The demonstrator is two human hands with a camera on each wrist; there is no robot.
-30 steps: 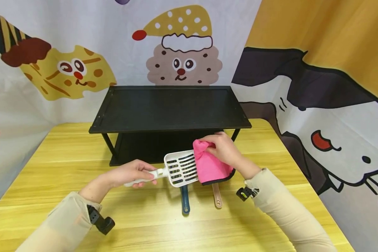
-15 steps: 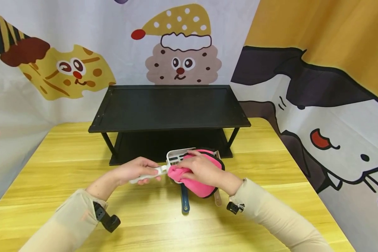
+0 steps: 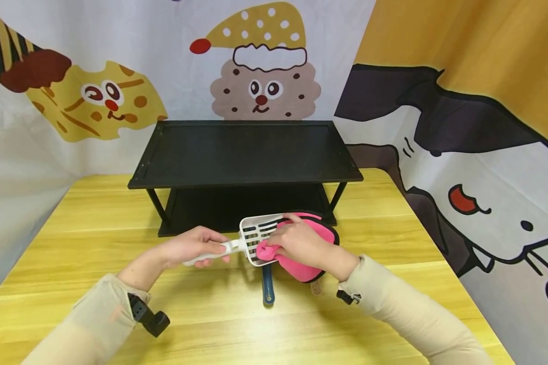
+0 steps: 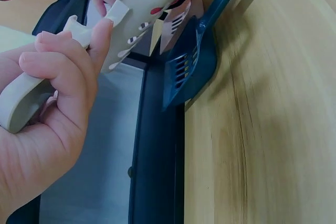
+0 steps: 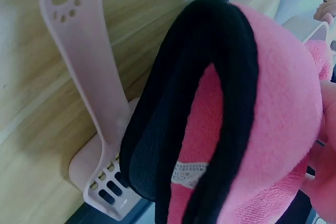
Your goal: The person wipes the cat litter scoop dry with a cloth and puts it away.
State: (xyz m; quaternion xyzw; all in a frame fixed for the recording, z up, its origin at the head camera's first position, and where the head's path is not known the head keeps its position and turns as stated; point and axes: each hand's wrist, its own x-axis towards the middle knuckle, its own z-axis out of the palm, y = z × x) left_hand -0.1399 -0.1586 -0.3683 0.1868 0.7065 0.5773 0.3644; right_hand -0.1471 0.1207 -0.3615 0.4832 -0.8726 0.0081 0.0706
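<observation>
My left hand (image 3: 194,247) grips the handle of a white slotted litter scoop (image 3: 234,246), holding it level above the table. With my right hand (image 3: 300,243) I hold a bunched pink cloth (image 3: 303,269) against the scoop's slotted pan; the cloth covers the pan's right part. Black edging and a small white label (image 5: 189,174) show on the cloth in the right wrist view. Below lies a blue litter scoop (image 4: 202,59), its handle pointing toward me. Beside it, a pale pink litter scoop (image 5: 86,66) with paw-shaped holes is mostly hidden by the cloth from above.
A black two-tier shelf (image 3: 246,152) stands behind my hands, its lower board close to the scoops. The wood-grain table (image 3: 201,319) reaches toward me. Cartoon-printed curtains (image 3: 173,30) hang around the back and sides.
My right hand first slid the cloth left along the white scoop to near its handle, then slightly back right. My left hand keeps its grip on the handle, nearly in place.
</observation>
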